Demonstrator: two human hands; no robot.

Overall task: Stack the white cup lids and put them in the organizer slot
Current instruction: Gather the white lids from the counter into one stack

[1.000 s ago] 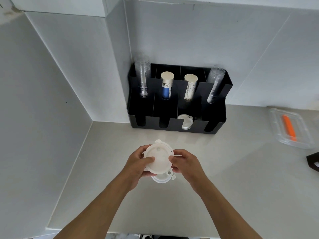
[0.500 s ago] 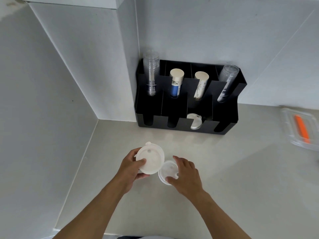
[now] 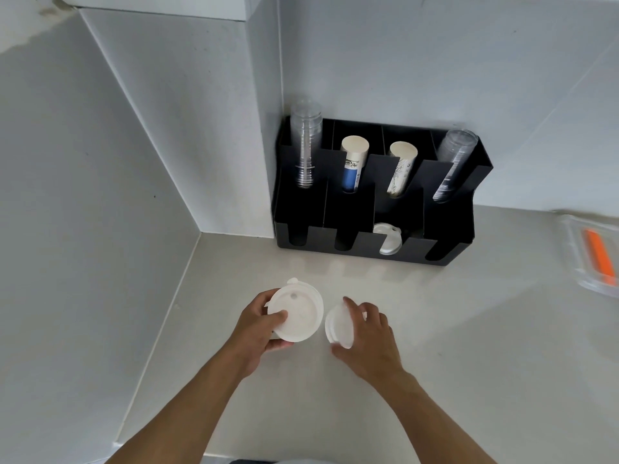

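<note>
My left hand [image 3: 259, 329] grips a small stack of white cup lids [image 3: 299, 313] by its left rim, top face towards me, just above the counter. To its right my right hand [image 3: 366, 339] closes on another white lid [image 3: 338, 326], tilted on edge with its lower part near the counter. A black organizer [image 3: 445, 252] stands against the back wall. Its third front slot holds white lids [image 3: 388, 237] standing on edge. The other front slots look dark and I cannot see into them.
Clear cups [image 3: 304, 145], two paper cup stacks [image 3: 353, 165] [image 3: 402, 169] and another clear stack [image 3: 452, 165] fill the organizer's rear slots. A clear plastic box with an orange item [image 3: 594, 252] lies at the right. Walls close off the left and back of the grey counter [image 3: 469, 329].
Both hands held the lid stack together a second ago. The right hand has let go, moved right and down, and taken a separate lid from the counter.
</note>
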